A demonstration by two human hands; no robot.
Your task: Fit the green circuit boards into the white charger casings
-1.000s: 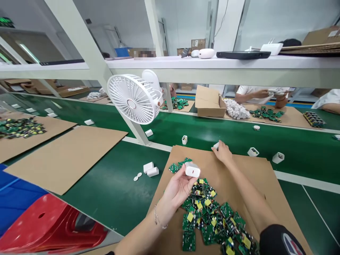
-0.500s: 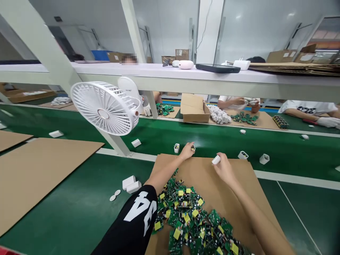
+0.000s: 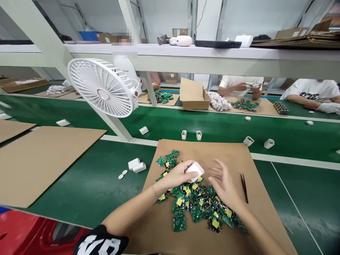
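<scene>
My left hand (image 3: 183, 174) grips a white plastic charger housing (image 3: 196, 170) above a heap of green circuit boards (image 3: 186, 202) with yellow-topped parts. Just to its right, my right hand (image 3: 221, 182) has its fingers spread and holds nothing. The boards lie on a brown cardboard sheet (image 3: 212, 150). A pair of dark tweezers (image 3: 244, 188) rests on the sheet, right of my right hand. Beyond the sheet, two white housings (image 3: 184, 134) stand upright on the green belt (image 3: 225, 128), with parts showing inside.
A white fan (image 3: 103, 90) is fixed to the frame post at left. Two more housings (image 3: 136, 165) and small white discs (image 3: 122, 174) lie left of the sheet. Co-workers (image 3: 240, 86) sit across the belt, beside an open carton (image 3: 195, 97). A shelf (image 3: 164, 51) spans above.
My left hand has left a housing on the belt and drawn back over the boards, now gripping a housing. My right hand, which held a white housing, is now empty. The view has shifted.
</scene>
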